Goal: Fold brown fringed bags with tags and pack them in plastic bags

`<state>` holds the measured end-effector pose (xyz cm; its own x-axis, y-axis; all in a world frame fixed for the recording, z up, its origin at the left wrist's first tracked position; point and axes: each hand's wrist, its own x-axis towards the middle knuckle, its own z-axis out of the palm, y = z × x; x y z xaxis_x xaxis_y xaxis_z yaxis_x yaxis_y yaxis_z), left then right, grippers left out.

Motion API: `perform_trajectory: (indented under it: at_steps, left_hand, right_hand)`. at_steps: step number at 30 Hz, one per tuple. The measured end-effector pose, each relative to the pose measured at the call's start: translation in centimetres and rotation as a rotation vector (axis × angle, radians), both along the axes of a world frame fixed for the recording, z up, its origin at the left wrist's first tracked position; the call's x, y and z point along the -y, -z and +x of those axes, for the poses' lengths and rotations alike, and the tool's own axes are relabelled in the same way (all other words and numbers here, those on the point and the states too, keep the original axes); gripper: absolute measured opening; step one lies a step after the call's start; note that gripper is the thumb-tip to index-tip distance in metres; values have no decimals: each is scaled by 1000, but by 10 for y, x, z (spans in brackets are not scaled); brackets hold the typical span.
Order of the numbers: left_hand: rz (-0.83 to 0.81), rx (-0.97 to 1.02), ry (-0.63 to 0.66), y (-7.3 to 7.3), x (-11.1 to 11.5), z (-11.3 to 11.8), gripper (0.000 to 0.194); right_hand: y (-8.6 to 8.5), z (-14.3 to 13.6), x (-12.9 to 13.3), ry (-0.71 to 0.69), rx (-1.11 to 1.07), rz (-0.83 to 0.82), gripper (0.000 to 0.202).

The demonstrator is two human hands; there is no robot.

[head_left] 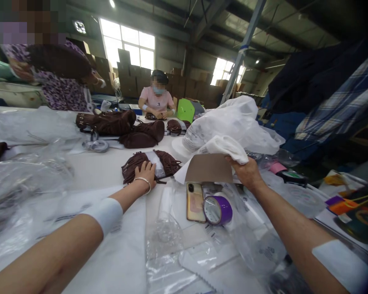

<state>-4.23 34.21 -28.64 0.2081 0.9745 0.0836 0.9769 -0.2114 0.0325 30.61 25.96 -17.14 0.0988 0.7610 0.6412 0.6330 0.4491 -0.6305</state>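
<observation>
Clear plastic bags (pixel 168 241) are spread nearest on the tabletop (pixel 107 167). Beyond them, a soft, light fringed brown boot (pixel 168 162) is pressed flat under the left hand (pixel 145 170), best gripped at its shaft. White cloth (pixel 223 148) and cardboard (pixel 209 168) are pinched by the right hand (pixel 247 173), arm outstretched.

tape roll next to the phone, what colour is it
Purple, seen in the head view: the tape roll lies beside the phone.
</observation>
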Motion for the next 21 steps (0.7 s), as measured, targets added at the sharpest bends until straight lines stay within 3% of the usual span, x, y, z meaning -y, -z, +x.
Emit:
perform_trajectory:
  at_steps: [5,9,12,15,18,21]
  left_hand:
    - [73,-49,52,9,-4,8,65]
    - [103,-72,54,-3,-16,2,51]
    - [136,-89,50,-25,-21,-19,50]
    - [180,-102,19,-54,-19,-49,52]
    - [248,-102,-17,-87,-7,-81,53]
    - [348,-106,-57,-121,15,-113,55]
  right_hand:
    - [-6,-10,-2,151,2,-2,42]
    - [-6,-10,-2,154,36,4,46]
    - [11,-6,8,57,138,8,44]
    - [39,-3,30,-62,329,-102,39]
    - [68,-6,58,-194,479,-268,29]
    - [79,-8,82,-166,474,-338,32]
